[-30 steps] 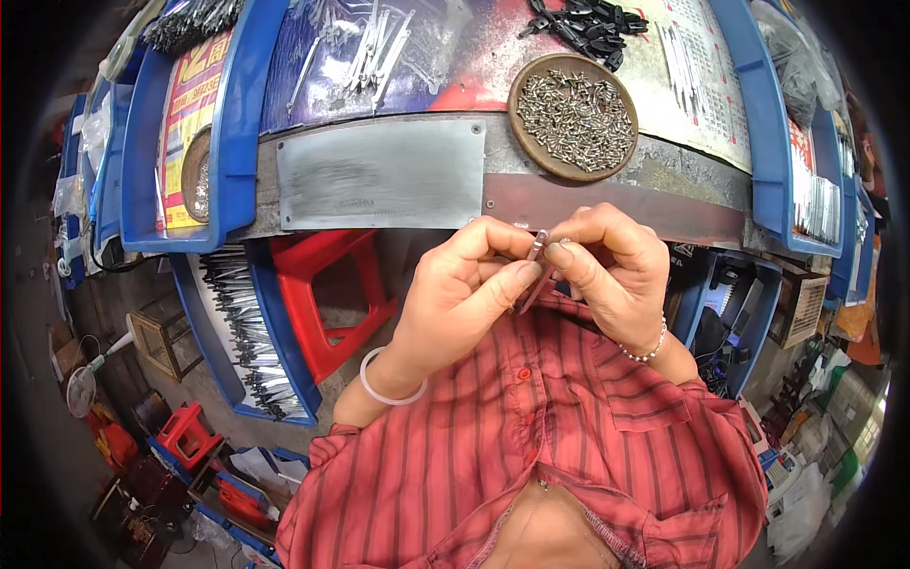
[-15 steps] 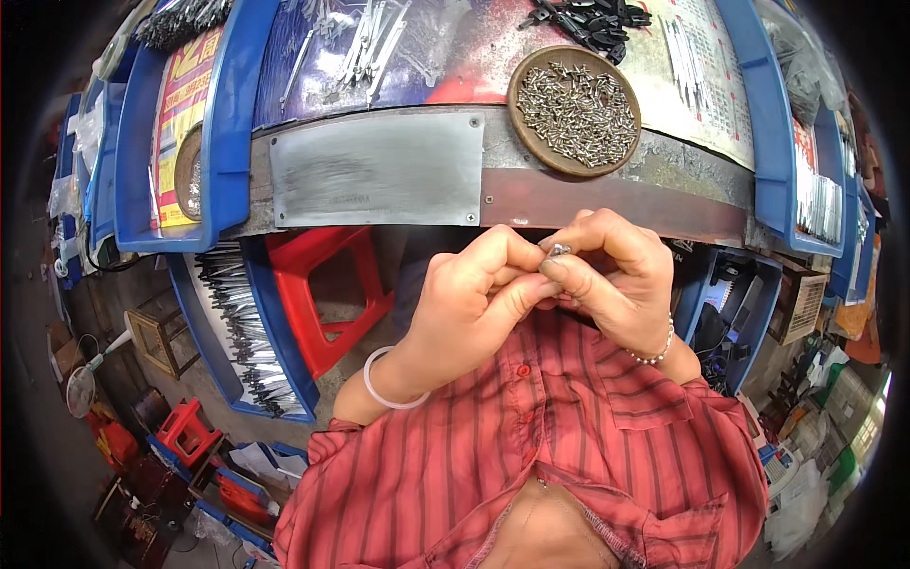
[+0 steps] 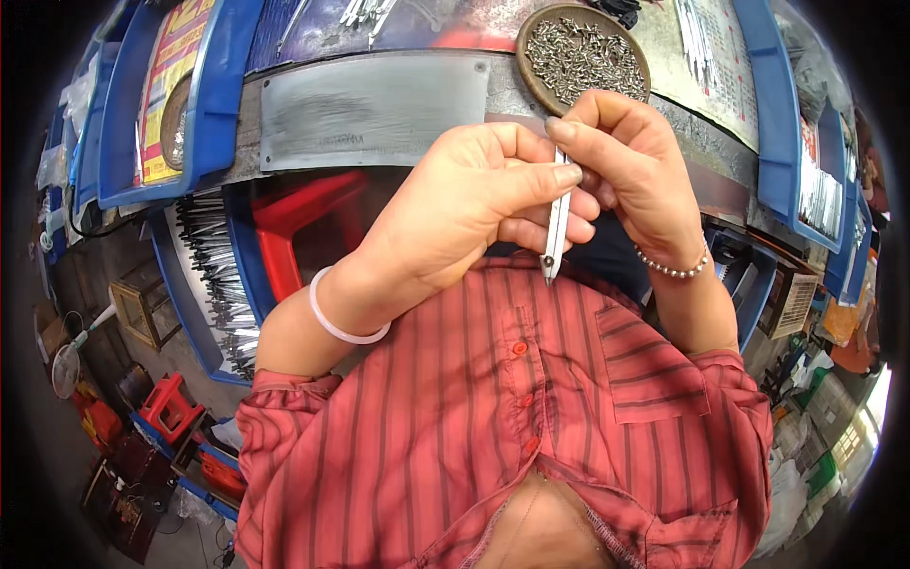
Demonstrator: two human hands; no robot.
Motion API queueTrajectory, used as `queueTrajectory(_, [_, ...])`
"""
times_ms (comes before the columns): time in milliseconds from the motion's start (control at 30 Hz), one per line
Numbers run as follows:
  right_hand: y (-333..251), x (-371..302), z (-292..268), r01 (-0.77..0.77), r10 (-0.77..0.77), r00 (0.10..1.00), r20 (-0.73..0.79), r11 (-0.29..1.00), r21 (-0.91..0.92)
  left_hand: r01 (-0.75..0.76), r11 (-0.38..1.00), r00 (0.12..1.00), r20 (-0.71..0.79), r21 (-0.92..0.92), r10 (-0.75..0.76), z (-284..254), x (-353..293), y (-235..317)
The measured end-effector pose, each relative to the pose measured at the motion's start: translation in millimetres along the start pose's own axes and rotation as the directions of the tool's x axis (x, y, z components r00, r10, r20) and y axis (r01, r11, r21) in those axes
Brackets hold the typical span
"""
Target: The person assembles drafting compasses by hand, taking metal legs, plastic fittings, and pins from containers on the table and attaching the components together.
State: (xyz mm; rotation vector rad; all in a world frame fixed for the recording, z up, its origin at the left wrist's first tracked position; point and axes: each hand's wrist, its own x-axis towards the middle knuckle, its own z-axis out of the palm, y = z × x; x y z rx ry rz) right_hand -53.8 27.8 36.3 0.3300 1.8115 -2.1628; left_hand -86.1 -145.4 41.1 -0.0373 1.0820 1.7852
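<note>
A slim silver drawing compass (image 3: 556, 228) is held upright in front of my chest, its legs together and its pointed tip down. Around its middle, my left hand (image 3: 493, 190) is closed, thumb pressed on the front. My right hand (image 3: 630, 166) is closed at the compass's upper end, thumb and forefinger pinched there. The fingers hide that end, so a small part between them cannot be made out. Just beyond my right hand, a round brown tray (image 3: 527, 76) holds many small metal screws or pins.
A grey metal plate (image 3: 370, 109) is fixed along the bench edge. Blue bins (image 3: 220, 104) flank the bench. Below on the left, another bin holds black-and-silver pieces (image 3: 216, 275), beside a red stool (image 3: 275, 228). Silver strips (image 3: 697, 47) lie at the far right.
Both hands have risen and moved away from my body toward the bench. The compass, seen nearly end-on before, now hangs lengthwise in view. The head view has tilted, shifting the bench upward.
</note>
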Motion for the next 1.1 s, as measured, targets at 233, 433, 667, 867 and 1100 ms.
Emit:
queueTrajectory(233, [5.1, 6.5, -2.5, -0.069, 0.069, 0.998, -0.001, 0.998, 0.001, 0.024, 0.994, 1.0, 0.02, -0.102, -0.023, -5.3, 4.1, -6.2])
queueTrajectory(433, [6.0, 9.6, -2.5, -0.074, 0.074, 0.997, 0.002, 0.997, -0.01, 0.024, 0.982, 0.999, 0.031, -0.186, -0.018, -9.8, 7.3, -14.6])
queueTrajectory(667, [3.6, 11.0, -1.6, -0.06, 0.06, 0.998, 0.008, 0.998, -0.023, -0.006, 0.978, 1.0, 0.026, -0.207, 0.011, -8.1, 6.0, -14.7])
queueTrajectory(867, [3.1, 9.5, 1.9, -0.034, 0.034, 0.999, -0.001, 0.999, 0.007, -0.02, 0.981, 0.999, 0.023, -0.191, 0.025, -7.2, 4.9, -12.9])
queueTrajectory(1100, [5.9, 9.4, -1.5, -0.03, 0.031, 0.999, -0.022, 0.997, 0.068, -0.03, 0.986, 0.999, 0.012, -0.165, 0.033, -4.1, 8.4, -11.3])
